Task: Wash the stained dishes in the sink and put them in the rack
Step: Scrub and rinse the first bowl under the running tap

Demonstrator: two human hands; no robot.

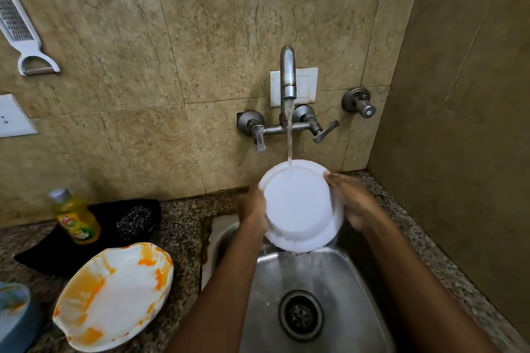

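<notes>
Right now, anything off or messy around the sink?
Mostly normal. The stained plate on the counter left of the sink still carries orange smears. Rusty brown staining runs along the sink's left rim. The white bowl, held bottom-up by left hand and right hand, looks clean.

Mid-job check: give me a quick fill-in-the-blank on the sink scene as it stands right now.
1. Both hands, the left hand and the right hand, hold a white ____ under the running tap.
2. The plate on the counter is smeared with ____ stains.
3. The yellow bottle stands to the ____ of the sink.
4. Water from the tap is ____.

Missing words: bowl; orange; left; running
</notes>
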